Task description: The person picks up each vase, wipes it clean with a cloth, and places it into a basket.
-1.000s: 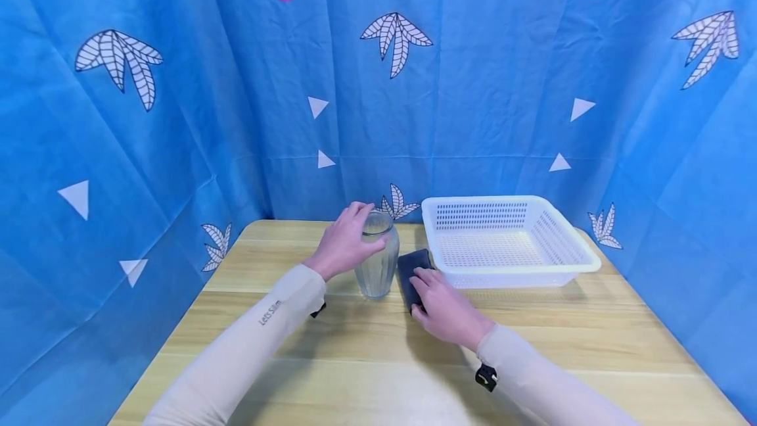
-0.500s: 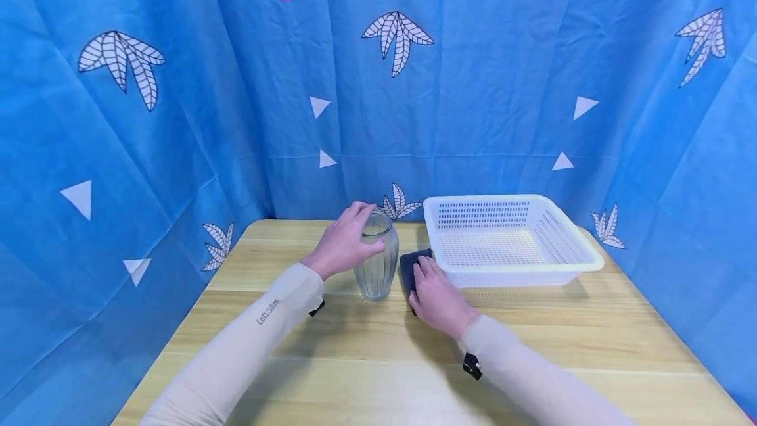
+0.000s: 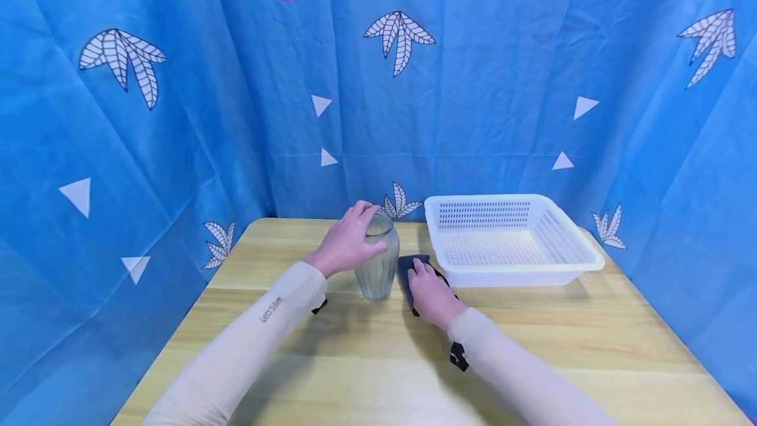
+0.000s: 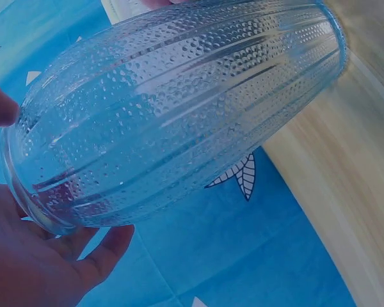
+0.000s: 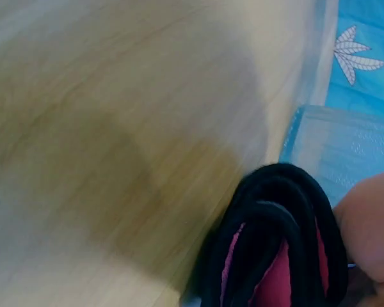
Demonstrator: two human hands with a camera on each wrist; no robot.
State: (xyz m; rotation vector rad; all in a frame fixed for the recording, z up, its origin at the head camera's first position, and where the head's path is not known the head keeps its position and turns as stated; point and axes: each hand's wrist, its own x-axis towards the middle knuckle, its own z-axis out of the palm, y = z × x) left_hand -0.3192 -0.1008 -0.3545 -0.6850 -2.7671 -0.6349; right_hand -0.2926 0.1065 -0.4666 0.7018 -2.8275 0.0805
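A clear ribbed glass vase (image 3: pixel 378 276) stands upright on the table. My left hand (image 3: pixel 347 243) holds it around the neck from the left; the left wrist view shows thumb and fingers on opposite sides of the vase's (image 4: pixel 179 109) rim. Just right of it lies a folded dark cloth item (image 3: pixel 405 275), which my right hand (image 3: pixel 434 294) grips from above. Seen by the right wrist camera, this folded item (image 5: pixel 278 214) has thick black edging and pink inner layers, with the thumb (image 5: pixel 374 224) against its side. The other right fingers are hidden there.
A white perforated plastic basket (image 3: pixel 520 275) stands at the back right, close to the folded item. The wooden table (image 3: pixel 367 373) ends at a blue patterned curtain (image 3: pixel 378 117) on the back and both sides.
My right hand has shifted left over the folded item, whose far end has dropped a little and whose dark edge now shows right of the hand. The left hand and vase stay put.
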